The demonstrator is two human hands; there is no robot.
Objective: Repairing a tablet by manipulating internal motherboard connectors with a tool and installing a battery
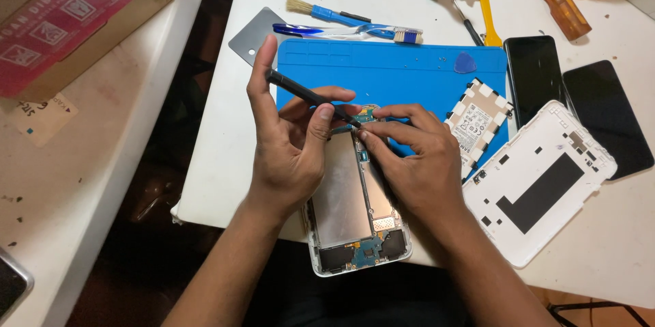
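I saw a white table (614, 245) under warm indoor light, a second pale worktop (102, 163) at left, and a dark floor gap (177, 183) between them.

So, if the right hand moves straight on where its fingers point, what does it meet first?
The right hand points left, so it would probably first meet the left hand fingertips and the black tool tip, above the opened tablet. Depth is unclear.

Left hand (286, 143) fingers pinched, thumb raised, right hand (416, 163) fingertips pressed down, forearms converging
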